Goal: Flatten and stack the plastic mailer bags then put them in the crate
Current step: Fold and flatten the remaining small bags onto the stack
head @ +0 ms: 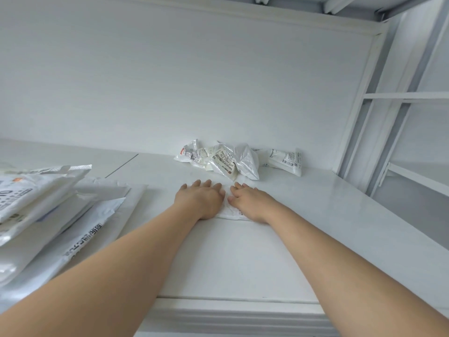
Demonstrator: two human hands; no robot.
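1. At centre frame, on the white table (243,259), find the mailer bag (230,212) pinned under left hand (199,201) and right hand (249,203): both palms down, fingers (208,184) straight and side by side, pressing rather than clasping anything.
2. Keep palms flat and sweep outward from the middle toward the bag's ends, pushing trapped air toward whichever end lies open instead of sealing it in.
3. Lean weight through the heels of the palms; avoid curling the fingertips, likely to ruck the thin plastic.
4. Check the far edge before lifting: mostly hidden beneath the hands, perhaps creased or folded under.
5. Once flat, slide rather than pluck, and carry leftward to the stack of flattened mailers (48,205) at the left edge of the frame; square corners with those below to stop the slippery heap from fanning out.
6. Reach next for the crumpled pile (233,159) against the back wall (170,93), just above the hands in frame, taking one bag at a time.
7. Leave the crate for later: not in view, so no placing it from here.
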